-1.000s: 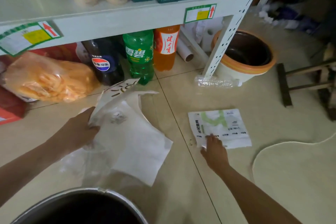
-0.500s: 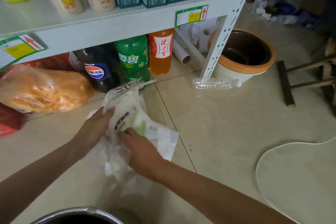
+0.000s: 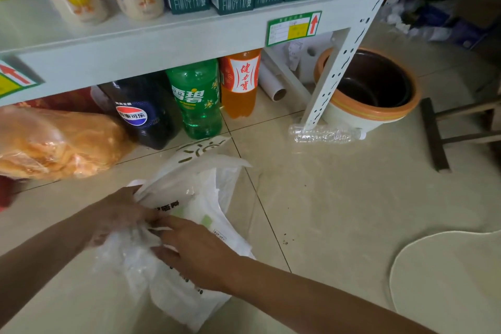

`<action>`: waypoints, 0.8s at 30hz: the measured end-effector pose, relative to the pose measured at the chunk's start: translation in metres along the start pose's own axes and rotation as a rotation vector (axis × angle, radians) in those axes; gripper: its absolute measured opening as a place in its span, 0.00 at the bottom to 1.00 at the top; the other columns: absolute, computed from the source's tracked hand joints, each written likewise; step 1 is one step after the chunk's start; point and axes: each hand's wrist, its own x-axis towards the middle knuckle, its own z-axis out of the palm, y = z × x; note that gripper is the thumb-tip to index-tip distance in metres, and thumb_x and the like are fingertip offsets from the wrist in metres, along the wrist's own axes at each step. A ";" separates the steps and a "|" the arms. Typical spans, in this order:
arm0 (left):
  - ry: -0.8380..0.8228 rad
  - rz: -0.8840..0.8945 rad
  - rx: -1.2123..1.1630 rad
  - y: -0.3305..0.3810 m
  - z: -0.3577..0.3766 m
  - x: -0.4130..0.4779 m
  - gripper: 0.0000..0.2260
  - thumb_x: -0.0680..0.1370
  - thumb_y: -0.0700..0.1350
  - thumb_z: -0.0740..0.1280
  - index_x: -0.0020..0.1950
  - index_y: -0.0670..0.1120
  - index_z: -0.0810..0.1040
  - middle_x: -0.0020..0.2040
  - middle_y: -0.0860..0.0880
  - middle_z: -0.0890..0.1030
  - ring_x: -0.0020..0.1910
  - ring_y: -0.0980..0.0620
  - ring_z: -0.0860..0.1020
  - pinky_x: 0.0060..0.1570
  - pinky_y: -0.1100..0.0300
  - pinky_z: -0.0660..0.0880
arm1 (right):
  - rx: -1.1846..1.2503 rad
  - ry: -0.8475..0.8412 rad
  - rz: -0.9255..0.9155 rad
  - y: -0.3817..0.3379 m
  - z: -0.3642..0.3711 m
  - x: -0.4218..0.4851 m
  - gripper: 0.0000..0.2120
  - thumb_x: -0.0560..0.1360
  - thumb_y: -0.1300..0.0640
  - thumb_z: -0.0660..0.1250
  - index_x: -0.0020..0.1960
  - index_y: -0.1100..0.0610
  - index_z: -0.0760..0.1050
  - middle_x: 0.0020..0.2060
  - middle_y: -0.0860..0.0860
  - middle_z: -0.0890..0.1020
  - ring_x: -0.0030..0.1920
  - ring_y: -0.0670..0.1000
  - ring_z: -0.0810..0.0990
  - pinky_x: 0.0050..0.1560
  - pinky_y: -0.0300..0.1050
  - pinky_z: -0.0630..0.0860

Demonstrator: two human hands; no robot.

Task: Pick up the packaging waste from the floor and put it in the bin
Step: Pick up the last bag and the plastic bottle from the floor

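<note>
Here, low in front of the shelf unit (image 3: 173,43), the person is gathering the packaging waste (image 3: 189,225) into one bundle held just above the tiled floor (image 3: 339,198). The left hand (image 3: 119,214) is clutching the bundle from the left, fingers curled into the white wrappers and the crinkled clear film beneath. The right hand (image 3: 195,249) is lying over the printed pouch on top, fingers loosely spread and pressing it against the rest; whether the thumb is pinching underneath cannot be told.

The bundle is looking loose. Several flat sheets are fanning out above and below the hands, and the lowest flap is hanging free toward the bottom of the view. In all likelihood the slick film is the weak point: if the hands are lifting before squeezing the layers together, a sheet could be slipping out and dropping back down.

No bin can be identified with certainty here; the orange-rimmed pot (image 3: 374,106) behind the shelf post is well apart, so carrying an untidy bundle any way would be risking spills. A clear empty bottle (image 3: 325,135) is lying beside that post, possibly more waste, and easily overlooked.
</note>
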 end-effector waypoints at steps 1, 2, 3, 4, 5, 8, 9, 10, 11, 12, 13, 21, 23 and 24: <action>0.018 -0.015 -0.004 0.000 -0.001 0.005 0.12 0.67 0.41 0.75 0.47 0.45 0.77 0.39 0.44 0.83 0.39 0.45 0.80 0.33 0.58 0.74 | 0.017 -0.018 -0.033 0.003 -0.001 0.002 0.20 0.80 0.60 0.63 0.71 0.61 0.67 0.73 0.59 0.67 0.73 0.58 0.64 0.71 0.53 0.65; 0.035 -0.033 0.004 0.001 -0.001 0.010 0.13 0.66 0.40 0.76 0.47 0.42 0.77 0.38 0.44 0.81 0.37 0.46 0.79 0.32 0.59 0.73 | 0.040 -0.052 -0.063 0.006 -0.002 0.003 0.24 0.79 0.58 0.65 0.73 0.59 0.64 0.74 0.58 0.65 0.74 0.57 0.62 0.72 0.51 0.63; 0.052 -0.047 0.017 0.003 -0.001 0.014 0.14 0.66 0.39 0.76 0.48 0.40 0.78 0.35 0.44 0.80 0.35 0.47 0.77 0.31 0.60 0.71 | 0.066 -0.092 -0.082 0.011 -0.006 0.005 0.26 0.78 0.57 0.67 0.73 0.56 0.63 0.75 0.56 0.65 0.74 0.55 0.61 0.73 0.50 0.61; 0.064 -0.047 0.036 0.005 0.000 0.018 0.13 0.66 0.38 0.76 0.47 0.40 0.78 0.34 0.45 0.79 0.33 0.49 0.76 0.29 0.62 0.70 | 0.092 -0.121 -0.079 0.018 -0.011 0.006 0.26 0.77 0.54 0.67 0.73 0.53 0.63 0.74 0.54 0.67 0.73 0.53 0.64 0.72 0.48 0.62; 0.064 -0.029 0.059 0.007 0.000 0.021 0.11 0.66 0.38 0.77 0.45 0.42 0.79 0.33 0.46 0.80 0.32 0.50 0.77 0.28 0.62 0.70 | 0.096 -0.124 -0.051 0.027 -0.019 0.008 0.23 0.77 0.53 0.67 0.71 0.51 0.67 0.71 0.52 0.71 0.70 0.52 0.69 0.71 0.47 0.66; 0.044 0.060 0.096 0.011 0.002 0.026 0.11 0.65 0.40 0.78 0.40 0.51 0.79 0.32 0.53 0.84 0.35 0.52 0.80 0.30 0.62 0.73 | -0.077 0.164 0.116 0.079 -0.058 0.020 0.09 0.78 0.56 0.65 0.57 0.56 0.78 0.58 0.53 0.81 0.58 0.53 0.78 0.61 0.49 0.75; 0.046 0.086 0.120 0.012 0.004 0.027 0.11 0.65 0.41 0.77 0.40 0.52 0.79 0.34 0.54 0.84 0.37 0.52 0.81 0.33 0.61 0.74 | -0.151 0.287 0.212 0.102 -0.077 0.023 0.08 0.77 0.59 0.65 0.55 0.58 0.77 0.56 0.55 0.81 0.57 0.55 0.77 0.58 0.49 0.75; 0.048 0.104 0.150 0.013 0.006 0.029 0.11 0.66 0.41 0.77 0.40 0.54 0.78 0.37 0.54 0.84 0.39 0.51 0.81 0.37 0.59 0.76 | -0.242 0.359 0.314 0.126 -0.097 0.024 0.09 0.76 0.61 0.64 0.56 0.61 0.75 0.57 0.58 0.79 0.58 0.57 0.76 0.56 0.49 0.75; 0.053 0.114 0.170 0.013 0.007 0.031 0.12 0.66 0.41 0.76 0.40 0.55 0.77 0.39 0.53 0.83 0.40 0.50 0.81 0.41 0.56 0.76 | -0.362 0.363 0.426 0.149 -0.116 0.023 0.13 0.75 0.64 0.64 0.59 0.63 0.72 0.60 0.59 0.75 0.60 0.59 0.74 0.56 0.51 0.74; 0.056 0.116 0.182 0.013 0.008 0.032 0.12 0.67 0.41 0.76 0.40 0.57 0.77 0.41 0.52 0.83 0.41 0.50 0.81 0.43 0.55 0.77 | -0.489 0.325 0.556 0.171 -0.132 0.019 0.18 0.73 0.66 0.64 0.63 0.64 0.68 0.63 0.60 0.72 0.62 0.60 0.71 0.57 0.52 0.74; 0.059 0.115 0.188 0.012 0.010 0.033 0.13 0.67 0.41 0.75 0.41 0.57 0.76 0.41 0.52 0.82 0.42 0.49 0.80 0.44 0.54 0.77 | -0.603 0.283 0.672 0.191 -0.146 0.012 0.25 0.72 0.69 0.64 0.67 0.63 0.64 0.67 0.60 0.68 0.64 0.60 0.69 0.60 0.54 0.73; 0.102 0.097 0.179 0.000 0.015 0.034 0.14 0.69 0.42 0.73 0.51 0.54 0.77 0.46 0.48 0.83 0.40 0.49 0.81 0.37 0.59 0.76 | -0.891 0.115 0.831 0.255 -0.217 0.006 0.37 0.69 0.62 0.74 0.72 0.59 0.59 0.70 0.59 0.68 0.70 0.62 0.65 0.73 0.57 0.61; 0.101 0.094 0.154 -0.003 0.016 0.033 0.14 0.69 0.43 0.73 0.53 0.52 0.78 0.46 0.49 0.83 0.40 0.51 0.81 0.35 0.61 0.74 | -0.920 -0.026 0.895 0.258 -0.208 0.006 0.37 0.68 0.58 0.75 0.72 0.58 0.61 0.70 0.58 0.66 0.70 0.63 0.64 0.73 0.60 0.62; 0.096 0.097 0.142 -0.005 0.016 0.032 0.15 0.69 0.43 0.73 0.54 0.52 0.79 0.45 0.50 0.82 0.40 0.52 0.80 0.35 0.62 0.73 | -0.931 -0.045 0.906 0.256 -0.203 0.004 0.37 0.68 0.57 0.75 0.71 0.58 0.61 0.69 0.58 0.66 0.69 0.63 0.64 0.72 0.61 0.63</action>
